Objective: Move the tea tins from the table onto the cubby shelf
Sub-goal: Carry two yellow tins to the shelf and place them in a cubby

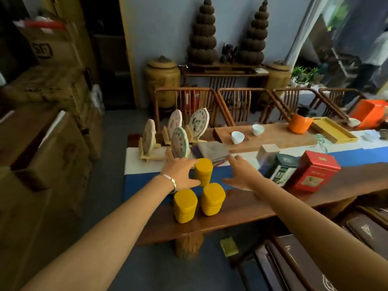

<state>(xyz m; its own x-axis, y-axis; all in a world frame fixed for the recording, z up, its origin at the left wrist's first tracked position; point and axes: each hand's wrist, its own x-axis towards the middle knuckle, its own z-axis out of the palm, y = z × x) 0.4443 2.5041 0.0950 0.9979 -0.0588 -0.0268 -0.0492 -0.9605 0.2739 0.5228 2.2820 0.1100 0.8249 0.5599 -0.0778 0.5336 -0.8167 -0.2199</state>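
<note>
Tea tins: three yellow ones stand upright in a triangle near the left end of the wooden table (252,204). Far yellow tin (203,171) sits on the blue part of the table runner (138,179); the left near tin (185,205) and right near tin (212,198) stand side by side at 6 o'clock from it, on bare wood by the near edge, close together with a narrow gap between them.

Left hand (178,172): at 9 o'clock of the far yellow tin, fingers and thumb spread around its left side. Fingertips reach the tin's upper edge and the thumb reaches its lower part; whether they actually touch it, I cannot tell. A silver bracelet (171,181) is on that wrist.

Right hand (244,175): at 3 o'clock of the far yellow tin, fingers straight and spread, holding nothing, a clear gap between it and the tin.

Further tins at 3 o'clock of the right hand: a dark green and white tin (283,168), then a red tin (312,172) just beside it, both tilted in the wide-angle view.

At 12 o'clock of the yellow tins: round tea cakes (179,142) upright on small wooden stands, and a grey folded cloth (213,151). Beyond, two white cups (237,137) on a wooden tray, an orange container (299,123) and a yellow tray (333,131) toward 2 o'clock.

Cardboard boxes (48,131) stacked at 9 o'clock, off the table.
</note>
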